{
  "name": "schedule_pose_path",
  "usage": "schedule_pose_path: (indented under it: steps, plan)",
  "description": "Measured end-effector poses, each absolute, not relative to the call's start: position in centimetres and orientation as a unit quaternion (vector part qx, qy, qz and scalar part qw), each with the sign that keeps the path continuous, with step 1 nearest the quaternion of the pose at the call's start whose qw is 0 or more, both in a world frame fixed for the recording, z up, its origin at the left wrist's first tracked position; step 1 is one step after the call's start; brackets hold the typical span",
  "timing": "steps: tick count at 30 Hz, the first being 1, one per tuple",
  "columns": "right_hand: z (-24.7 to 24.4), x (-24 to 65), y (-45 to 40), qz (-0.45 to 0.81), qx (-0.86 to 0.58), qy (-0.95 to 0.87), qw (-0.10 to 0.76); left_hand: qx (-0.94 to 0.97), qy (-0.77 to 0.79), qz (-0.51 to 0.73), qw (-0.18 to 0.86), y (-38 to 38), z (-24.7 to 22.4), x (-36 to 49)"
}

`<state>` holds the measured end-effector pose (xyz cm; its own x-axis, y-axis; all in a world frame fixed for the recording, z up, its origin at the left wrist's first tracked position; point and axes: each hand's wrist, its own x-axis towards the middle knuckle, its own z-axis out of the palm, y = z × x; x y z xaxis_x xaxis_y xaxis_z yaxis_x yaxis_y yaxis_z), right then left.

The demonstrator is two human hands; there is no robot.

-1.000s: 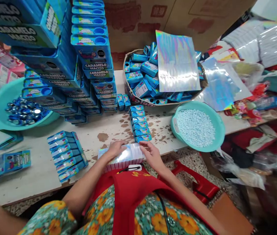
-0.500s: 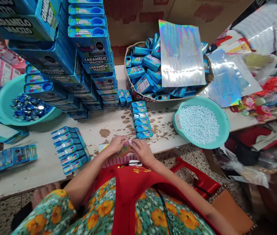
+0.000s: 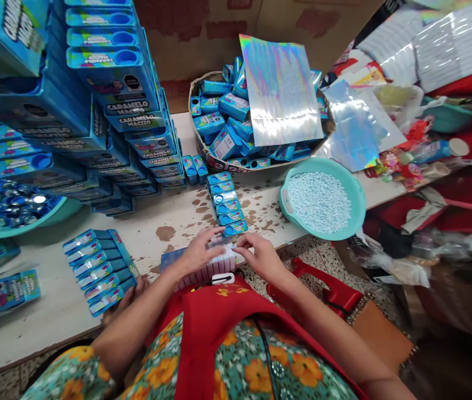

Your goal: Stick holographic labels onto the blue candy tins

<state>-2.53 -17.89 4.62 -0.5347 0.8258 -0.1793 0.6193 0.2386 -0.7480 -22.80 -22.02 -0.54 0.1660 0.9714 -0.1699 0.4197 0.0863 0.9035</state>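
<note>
My left hand (image 3: 200,251) is over a pale, pink-striped tray or block (image 3: 208,273) at the table's front edge, its fingers apart and slightly blurred. My right hand (image 3: 258,256) is at the right end of the same striped thing, thumb and forefinger pinched close; what lies between them is too small to make out. A bluish shiny sheet (image 3: 172,258) shows left of my left hand. Just beyond my fingertips stands a row of small blue candy boxes (image 3: 226,206). A white clip-like thing (image 3: 222,279) lies against my red apron.
Tall stacks of blue boxes (image 3: 114,83) rise at the left, beside a turquoise bowl of shiny caps (image 3: 64,208). Another person's hand (image 3: 129,297) touches a box row (image 3: 94,269). Behind are a full carton (image 3: 202,141) and holographic sheet (image 3: 283,91); right, a candy bowl (image 3: 356,194).
My hands were close together over a shiny piece; now they have moved apart and the striped thing shows more. The other person's hand has come to the left box row. The view has shifted.
</note>
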Motion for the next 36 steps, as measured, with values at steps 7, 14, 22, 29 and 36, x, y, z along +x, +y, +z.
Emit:
schedule_pose_path:
  steps: [7, 14, 22, 29, 36]
  plan:
    - [0.5, -2.7, -16.3, 0.454, -0.533, -0.690, 0.182, 0.509, 0.569, 0.264, 0.589, -20.7, -0.5, -20.3]
    - [-2.1, -4.6, -14.4, 0.260, -0.601, -0.738, 0.164, 0.477, 0.637, 0.300, 0.526, -19.0, -3.3, -19.7]
    - [-3.2, -4.3, -14.7, 0.270, -0.623, -0.681, 0.275, 0.528, 0.743, 0.194, 0.363, -19.6, -4.8, -18.9]
    - [-4.9, -3.8, -14.7, 0.301, -0.611, -0.669, 0.298, 0.644, 0.695, 0.002, 0.320, -19.9, -3.6, -18.8]
    - [-2.6, -3.1, -16.7, 0.257, -0.590, -0.683, 0.346, 0.622, 0.662, -0.110, 0.402, -19.9, -4.6, -25.4]
